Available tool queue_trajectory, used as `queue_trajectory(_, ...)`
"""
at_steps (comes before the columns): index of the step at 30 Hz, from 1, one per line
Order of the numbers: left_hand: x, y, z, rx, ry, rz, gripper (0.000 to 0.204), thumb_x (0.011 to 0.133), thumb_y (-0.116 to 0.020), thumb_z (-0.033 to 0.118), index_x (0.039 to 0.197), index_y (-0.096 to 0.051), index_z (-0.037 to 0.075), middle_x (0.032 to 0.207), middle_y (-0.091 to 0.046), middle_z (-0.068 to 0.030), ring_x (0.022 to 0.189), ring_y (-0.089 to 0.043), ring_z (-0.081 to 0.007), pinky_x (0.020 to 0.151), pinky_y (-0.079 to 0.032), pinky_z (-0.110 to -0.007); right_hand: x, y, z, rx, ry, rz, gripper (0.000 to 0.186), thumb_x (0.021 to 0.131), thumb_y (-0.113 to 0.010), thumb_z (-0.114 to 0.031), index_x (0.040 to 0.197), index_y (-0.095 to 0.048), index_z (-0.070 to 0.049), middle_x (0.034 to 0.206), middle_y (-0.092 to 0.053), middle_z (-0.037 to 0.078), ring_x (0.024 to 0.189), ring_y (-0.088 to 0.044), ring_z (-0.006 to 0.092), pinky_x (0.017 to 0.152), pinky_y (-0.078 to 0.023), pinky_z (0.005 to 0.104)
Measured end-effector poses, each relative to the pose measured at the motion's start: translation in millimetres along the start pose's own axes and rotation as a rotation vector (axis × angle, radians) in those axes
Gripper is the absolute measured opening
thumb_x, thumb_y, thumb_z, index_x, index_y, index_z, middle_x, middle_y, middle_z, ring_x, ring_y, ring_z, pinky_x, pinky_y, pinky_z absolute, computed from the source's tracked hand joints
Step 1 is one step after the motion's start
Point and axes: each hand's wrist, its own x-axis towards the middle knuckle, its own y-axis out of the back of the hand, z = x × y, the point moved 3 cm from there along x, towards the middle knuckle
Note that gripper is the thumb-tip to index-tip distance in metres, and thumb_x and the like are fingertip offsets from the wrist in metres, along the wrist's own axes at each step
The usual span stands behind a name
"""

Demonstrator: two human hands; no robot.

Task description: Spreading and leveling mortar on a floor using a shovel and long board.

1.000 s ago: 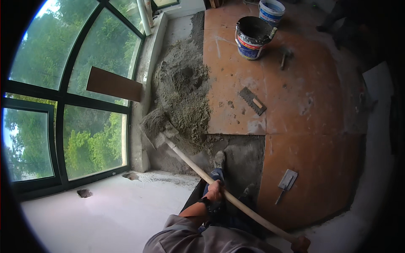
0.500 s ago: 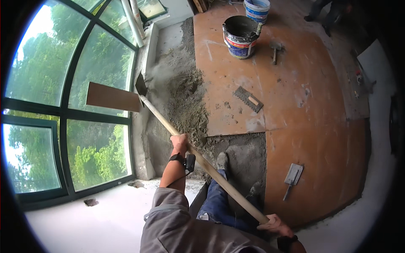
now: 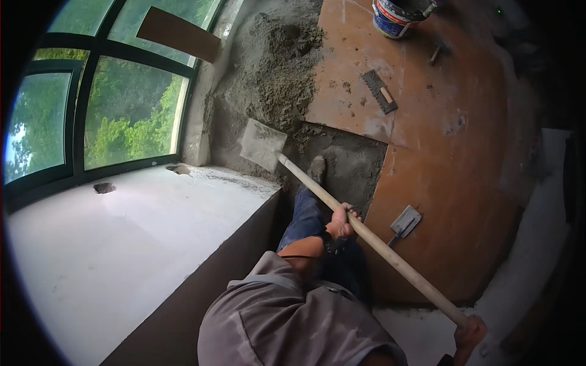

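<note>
A long-handled shovel (image 3: 397, 261) runs slantwise across the view, its flat grey blade (image 3: 262, 145) resting low over the mortar beside the white ledge. My left hand (image 3: 343, 221) is wrapped round the middle of the wooden handle. At the handle's rear end, lower right, my right hand (image 3: 470, 332) grips it. Beyond the blade lies a heap of loose grey mortar (image 3: 274, 67), rough on top. A notched trowel (image 3: 379, 91) with a wooden grip lies on the brown board to the right of that heap. Closer to me, a flat trowel (image 3: 406, 221) rests on the board.
Brown boards (image 3: 464, 183) cover the floor on the right. A mortar-smeared bucket (image 3: 397, 21) and a hammer-like tool (image 3: 437, 52) stand farther back. On the left are a white ledge (image 3: 134, 238) with two holes, a window (image 3: 128, 116) and a brown panel (image 3: 178, 33) against it.
The shovel blade has come back from beside the window toward me, and both hands have moved right with the handle. My view has shifted toward the near ledge.
</note>
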Motion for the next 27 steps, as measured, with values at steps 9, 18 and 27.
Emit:
queue_trajectory(9,7.9,-24.0,-10.5,-0.218,0.205,-0.052,0.014,0.072,-0.055,0.012,0.066,-0.042,0.009,0.06,-0.043,-0.0056,0.057,-0.046,-0.021,0.065,-0.047,-0.037,180.5,98.1,-9.5,-0.275,0.006,-0.443,0.021,0.072,-0.057,-0.022,0.087,-0.058,-0.007,0.069,-0.055,0.016,0.057,-0.054,0.034,0.049,-0.042,0.0419)
queue_trajectory(18,36.6,93.5,186.3,-0.088,-0.081,0.056,0.016,0.071,-0.054,0.012,0.062,-0.04,0.01,0.053,-0.043,-0.005,0.048,-0.043,-0.0211,0.049,-0.043,-0.035,174.3,-41.6,-181.4,0.259,-0.027,-0.364,0.014,0.066,-0.056,-0.013,0.064,-0.044,-0.007,0.053,-0.045,0.013,0.042,-0.045,0.0348,0.038,-0.036,0.0422)
queue_trajectory(27,69.3,145.9,218.5,0.133,-0.124,0.251,0.011,0.075,-0.053,0.012,0.068,-0.045,0.008,0.056,-0.046,-0.0056,0.05,-0.047,-0.0232,0.053,-0.048,-0.038,141.3,-132.5,-203.4,0.445,-0.191,-0.471,0.02,0.07,-0.055,-0.023,0.058,-0.048,-0.008,0.05,-0.047,0.012,0.044,-0.05,0.0336,0.04,-0.041,0.0397)
